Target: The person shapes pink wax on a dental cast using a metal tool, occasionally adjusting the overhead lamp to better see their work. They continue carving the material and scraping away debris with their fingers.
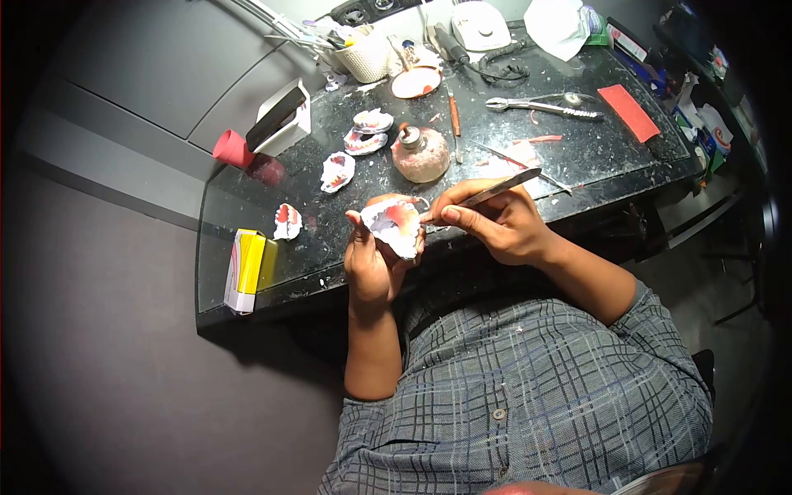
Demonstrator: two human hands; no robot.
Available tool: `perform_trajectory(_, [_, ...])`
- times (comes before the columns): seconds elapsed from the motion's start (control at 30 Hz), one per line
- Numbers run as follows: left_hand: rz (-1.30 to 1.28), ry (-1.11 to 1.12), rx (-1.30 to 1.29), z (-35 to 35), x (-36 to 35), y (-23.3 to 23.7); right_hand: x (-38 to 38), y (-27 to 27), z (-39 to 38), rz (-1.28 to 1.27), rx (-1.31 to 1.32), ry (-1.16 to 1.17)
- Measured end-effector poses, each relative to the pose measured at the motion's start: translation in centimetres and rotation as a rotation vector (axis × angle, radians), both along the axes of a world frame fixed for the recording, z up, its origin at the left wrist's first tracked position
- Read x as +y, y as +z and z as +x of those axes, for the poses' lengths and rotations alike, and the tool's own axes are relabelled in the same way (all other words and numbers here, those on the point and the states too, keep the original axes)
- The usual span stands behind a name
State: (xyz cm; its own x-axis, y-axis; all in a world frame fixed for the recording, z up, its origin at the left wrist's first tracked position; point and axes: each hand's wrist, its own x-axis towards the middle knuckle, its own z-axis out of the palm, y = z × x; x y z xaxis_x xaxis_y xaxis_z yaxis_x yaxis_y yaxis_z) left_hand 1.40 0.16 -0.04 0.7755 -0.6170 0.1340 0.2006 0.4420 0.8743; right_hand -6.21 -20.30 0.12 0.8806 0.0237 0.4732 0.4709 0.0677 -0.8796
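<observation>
My left hand (370, 271) is closed around a white plaster dental cast (399, 242) with pink wax on it, held up over the table's front edge. My right hand (513, 229) grips a wax knife (503, 186) like a pen. The handle points up to the right, and the tip is at the cast's right side, partly hidden by my fingers. A thin curl of wax shows at the cast's upper edge. Just beyond my hands stands a round spirit lamp (422, 158) with a metal neck.
Several dental casts (337, 172) lie left of the lamp. A yellow box (251, 272) stands at the left edge. Behind are a pink cup (233, 148), a white tool pot (364, 59) and a red-handled tool (454, 114). At right lies a red wax sheet (629, 113).
</observation>
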Motion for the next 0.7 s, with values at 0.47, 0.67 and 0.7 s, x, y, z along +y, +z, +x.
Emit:
perform_trajectory(0.47, [-0.04, 0.033, -0.45, -0.9, -0.4, -0.4, 0.1, -2.0, 0.8, 0.301, -0.294, -0.111])
perform_trajectory(0.67, [-0.006, 0.026, -0.418, -1.5, -0.3, -0.1, 0.7, -0.2, -0.1, -0.331, -0.619, -0.515])
perform_trajectory(0.7, [-0.015, 0.009, -0.435, -1.4, -0.2, -0.1, 0.9, 0.3, -0.2, -0.351, -0.646, -0.503])
